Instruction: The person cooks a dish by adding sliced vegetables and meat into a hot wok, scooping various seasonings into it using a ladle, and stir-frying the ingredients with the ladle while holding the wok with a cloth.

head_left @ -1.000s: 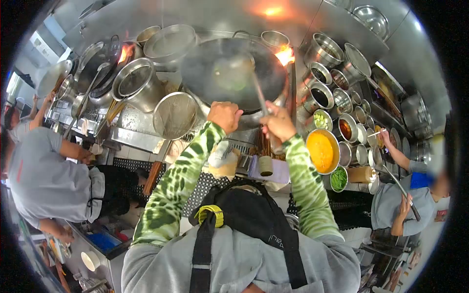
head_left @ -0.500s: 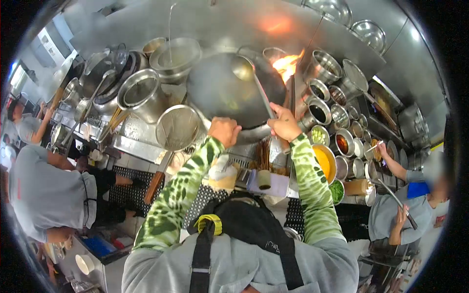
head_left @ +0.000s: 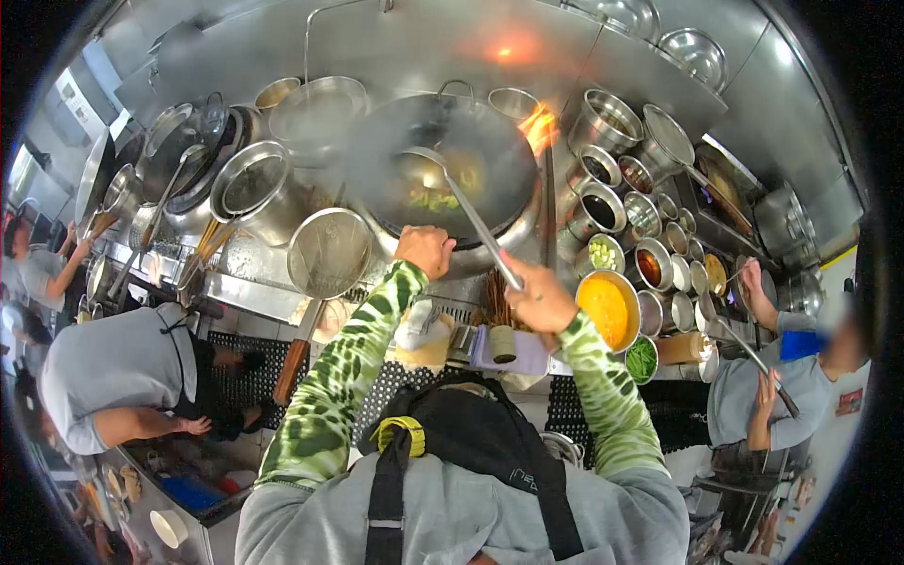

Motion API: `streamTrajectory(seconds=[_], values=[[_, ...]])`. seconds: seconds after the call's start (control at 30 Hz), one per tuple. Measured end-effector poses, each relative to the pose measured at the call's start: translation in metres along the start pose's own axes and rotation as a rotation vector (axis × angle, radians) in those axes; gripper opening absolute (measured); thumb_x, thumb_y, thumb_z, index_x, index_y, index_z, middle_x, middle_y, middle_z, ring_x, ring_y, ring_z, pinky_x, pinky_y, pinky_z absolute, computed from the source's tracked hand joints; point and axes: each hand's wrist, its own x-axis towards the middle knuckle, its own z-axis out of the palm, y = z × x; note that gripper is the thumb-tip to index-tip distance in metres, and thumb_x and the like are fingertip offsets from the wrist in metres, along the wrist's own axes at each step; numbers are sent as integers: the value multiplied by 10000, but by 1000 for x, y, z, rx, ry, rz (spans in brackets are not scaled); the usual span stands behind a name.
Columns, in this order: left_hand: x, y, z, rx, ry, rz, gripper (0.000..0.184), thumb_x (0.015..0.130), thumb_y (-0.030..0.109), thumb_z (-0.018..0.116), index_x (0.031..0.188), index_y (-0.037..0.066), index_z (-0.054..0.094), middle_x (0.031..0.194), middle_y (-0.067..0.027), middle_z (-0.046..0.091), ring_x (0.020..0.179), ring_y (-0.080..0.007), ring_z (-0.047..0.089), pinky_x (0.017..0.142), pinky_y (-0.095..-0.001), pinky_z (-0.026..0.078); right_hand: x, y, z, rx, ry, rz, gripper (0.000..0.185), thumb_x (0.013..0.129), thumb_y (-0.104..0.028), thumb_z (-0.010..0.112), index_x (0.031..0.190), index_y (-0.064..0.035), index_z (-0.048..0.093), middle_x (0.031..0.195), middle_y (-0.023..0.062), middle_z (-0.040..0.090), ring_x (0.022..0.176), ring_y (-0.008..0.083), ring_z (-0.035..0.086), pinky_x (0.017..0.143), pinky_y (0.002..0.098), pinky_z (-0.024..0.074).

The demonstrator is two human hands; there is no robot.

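Observation:
My left hand is closed at the near edge of a large dark wok, where its grip hides the handle. In my right hand is a long-handled ladle. The ladle's bowl is down inside the wok, beside some green and yellowish food. Steam blurs the wok's inside. Flame rises behind the wok's right rim.
A round strainer with a wooden handle rests left of my left arm. Several metal pots and a bowl of orange-yellow liquid stand at right. Co-workers stand at left and right.
The ladle's bowl has swung left and down into the wok, and my right hand has come nearer to me. More food shows. The flame looks smaller. The co-worker at left has bent over.

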Motion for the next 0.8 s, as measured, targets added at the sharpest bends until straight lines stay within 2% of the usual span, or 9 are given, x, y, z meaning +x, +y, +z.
streamTrajectory(seconds=[0.03, 0.1, 0.3, 0.33, 0.43, 0.53, 0.6, 0.7, 0.8], values=[[-1, 5, -2, 10, 6, 0, 222, 839, 247, 636, 720, 60, 636, 682, -145, 607, 674, -349, 597, 670, -459, 421, 8, 4, -2, -44, 48, -77, 625, 792, -60, 555, 1407, -73, 445, 815, 180, 623, 687, 188, 588, 694, 296, 479], [5, 10, -12, 3, -26, -3, 210, 841, 241, 605, 724, 67, 623, 703, -137, 615, 701, -340, 600, 696, -452, 421, 8, 2, -17, -81, 24, 131, 632, 779, -56, 555, 1401, -46, 445, 723, 177, 615, 640, 195, 598, 665, 318, 491], [-7, -2, 2, -13, -20, -39, 204, 832, 240, 624, 723, 67, 632, 704, -137, 621, 697, -338, 607, 690, -460, 424, 32, 66, 39, -115, 408, 29, 642, 772, -61, 554, 1397, 17, 427, 665, 128, 603, 539, 166, 589, 549, 319, 479], [2, -3, -2, -30, 2, -12, 212, 837, 231, 626, 716, 58, 631, 690, -140, 617, 688, -347, 604, 689, -461, 427, 27, 47, 35, 92, 259, 198, 637, 794, -51, 547, 1416, -1, 417, 683, 87, 604, 491, 123, 550, 491, 289, 448], [0, 3, -5, -90, 26, 4, 220, 839, 213, 636, 699, 44, 629, 665, -146, 609, 661, -363, 597, 679, -462, 438, 3, 7, 28, 217, 128, 265, 617, 774, -94, 575, 1361, 46, 446, 963, 321, 638, 849, 345, 682, 770, 365, 510], [-4, 0, -4, -25, 7, -20, 211, 833, 211, 644, 705, 44, 630, 685, -147, 617, 676, -360, 601, 680, -460, 443, -17, 5, 44, 329, 107, 216, 602, 791, -98, 584, 1362, 40, 454, 975, 250, 668, 800, 231, 662, 757, 319, 502], [1, 8, -11, -47, -25, -30, 206, 830, 210, 646, 711, 43, 631, 696, -149, 622, 691, -359, 604, 686, -462, 444, -16, -10, 19, 416, -90, 401, 601, 787, -90, 587, 1355, 56, 456, 997, 235, 669, 831, 196, 647, 766, 295, 495], [-1, 4, -7, -50, 10, -15, 199, 823, 208, 650, 711, 44, 631, 697, -148, 623, 694, -356, 607, 686, -463, 442, 14, 20, 23, 264, 124, 173, 609, 779, -83, 583, 1348, 85, 445, 970, 243, 667, 825, 211, 654, 766, 293, 495], [-6, 3, -8, -50, -10, -32, 213, 819, 219, 651, 701, 42, 630, 683, -151, 617, 676, -360, 605, 688, -467, 444, 62, 63, 24, 135, 304, 189, 607, 770, -74, 573, 1333, 112, 443, 997, 270, 665, 739, 229, 655, 755, 325, 516]])
